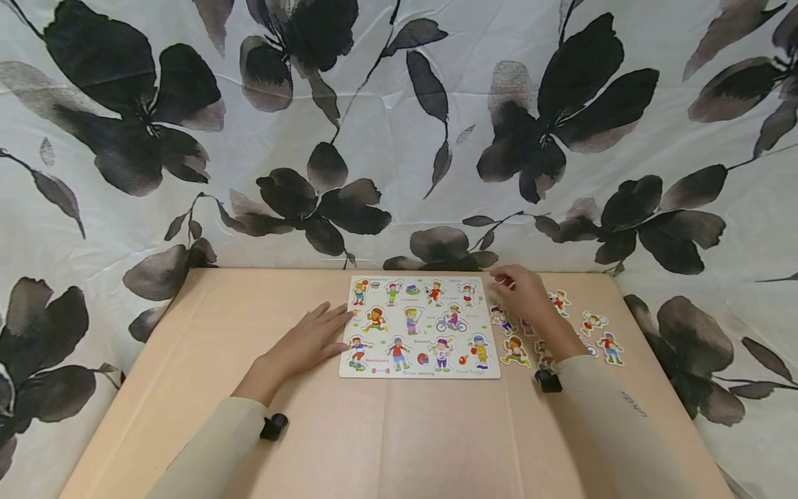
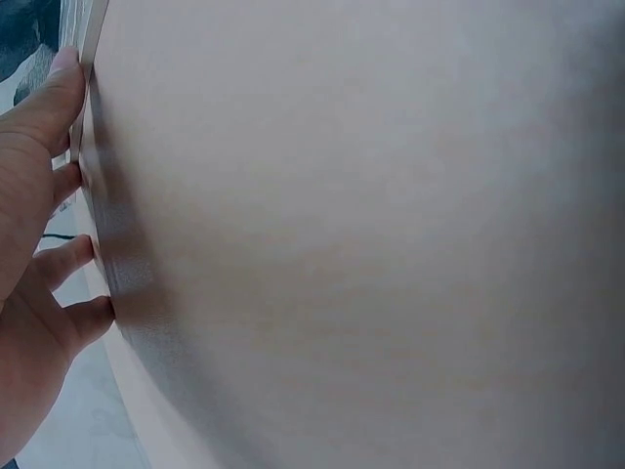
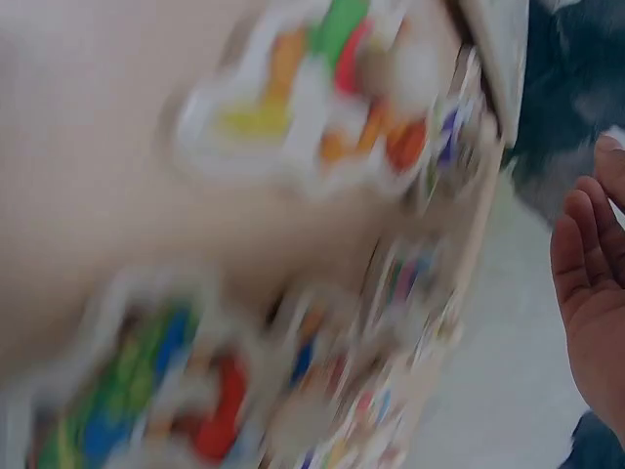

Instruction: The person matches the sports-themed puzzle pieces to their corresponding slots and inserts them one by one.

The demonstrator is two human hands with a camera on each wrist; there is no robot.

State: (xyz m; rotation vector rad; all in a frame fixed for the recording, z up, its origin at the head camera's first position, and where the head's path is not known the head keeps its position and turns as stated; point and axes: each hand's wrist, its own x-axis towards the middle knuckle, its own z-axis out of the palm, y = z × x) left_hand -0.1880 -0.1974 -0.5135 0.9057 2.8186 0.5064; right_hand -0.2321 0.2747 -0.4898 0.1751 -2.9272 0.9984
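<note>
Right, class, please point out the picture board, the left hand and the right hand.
Picture board (image 1: 394, 326): head view, bare white middle.
Left hand (image 1: 309, 339): head view, back of hand.
Right hand (image 1: 524, 295): head view, back of hand.

The white picture board (image 1: 395, 330) reads "Skateboard" and "Roller-skating"; lettering on the right sleeve (image 1: 614, 423) is illegible.

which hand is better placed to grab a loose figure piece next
Right, probably: the right hand is close to the loose figure pieces right of the board, while the left hand is at the board's left edge, across the board from them.
</note>
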